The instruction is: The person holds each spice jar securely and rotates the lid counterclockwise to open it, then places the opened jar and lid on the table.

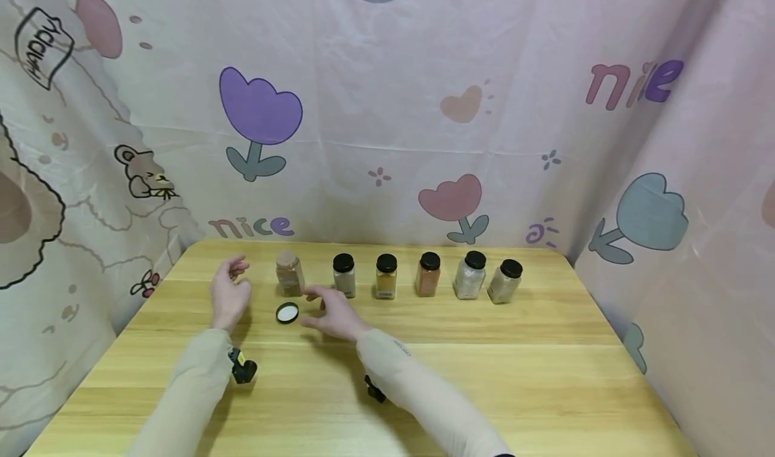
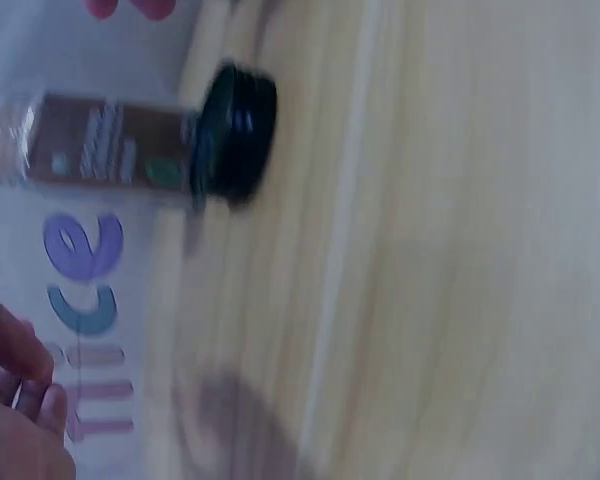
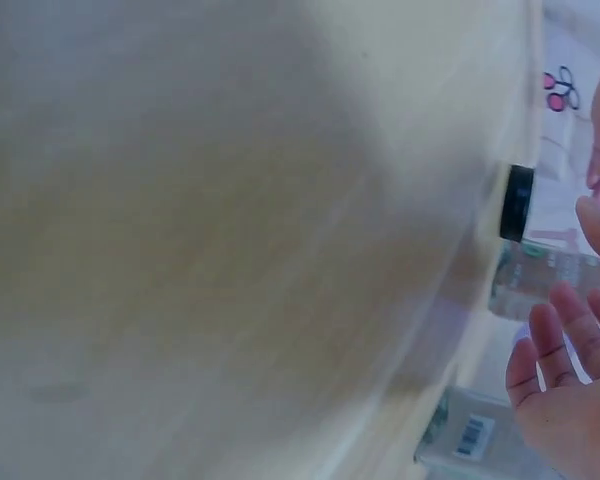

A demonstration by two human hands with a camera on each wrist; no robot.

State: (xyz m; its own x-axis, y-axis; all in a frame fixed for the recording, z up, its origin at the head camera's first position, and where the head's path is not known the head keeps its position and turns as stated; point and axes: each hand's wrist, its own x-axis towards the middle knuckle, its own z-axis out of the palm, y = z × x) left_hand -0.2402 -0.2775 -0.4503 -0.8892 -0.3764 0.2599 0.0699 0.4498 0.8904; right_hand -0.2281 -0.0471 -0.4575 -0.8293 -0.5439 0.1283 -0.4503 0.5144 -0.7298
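Beside lid (image 1: 287, 313), right hand (image 1: 335, 314) spread.

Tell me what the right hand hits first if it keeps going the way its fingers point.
Probably the loose lid: the right hand points left along the table toward it. Depth is uncertain.

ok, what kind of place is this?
Probably a staged tabletop recording booth, not a real kitchen: a wooden table boxed in by cartoon-print cloth, with spice jars lined up in a row at its far edge.
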